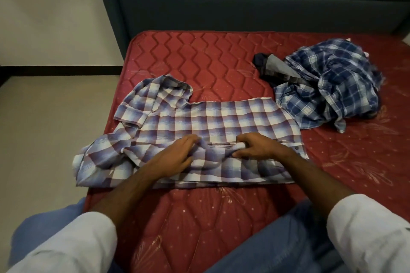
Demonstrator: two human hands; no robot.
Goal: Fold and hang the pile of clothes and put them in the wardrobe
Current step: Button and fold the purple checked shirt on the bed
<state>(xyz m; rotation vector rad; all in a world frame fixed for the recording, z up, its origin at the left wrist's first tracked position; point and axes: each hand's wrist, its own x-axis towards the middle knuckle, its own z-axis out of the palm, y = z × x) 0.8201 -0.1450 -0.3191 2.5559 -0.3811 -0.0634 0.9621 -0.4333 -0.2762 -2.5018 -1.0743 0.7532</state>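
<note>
A crumpled pile of blue plaid clothes (328, 86) sits at the right of the frame on the red mattress (210, 55), touching the checked shirt (199, 122) spread flat at centre. The left hand (175, 155) rests on the shirt, fingers nearly straight. The right hand (255, 146) pinches a raised fold of its fabric.

A purple-and-white checked cotton shirt (199, 122) is spread flat on the red quilted mattress (210, 62). A crumpled pile of blue plaid clothes (332, 82) is set behind it to the right, touching its far corner.
</note>
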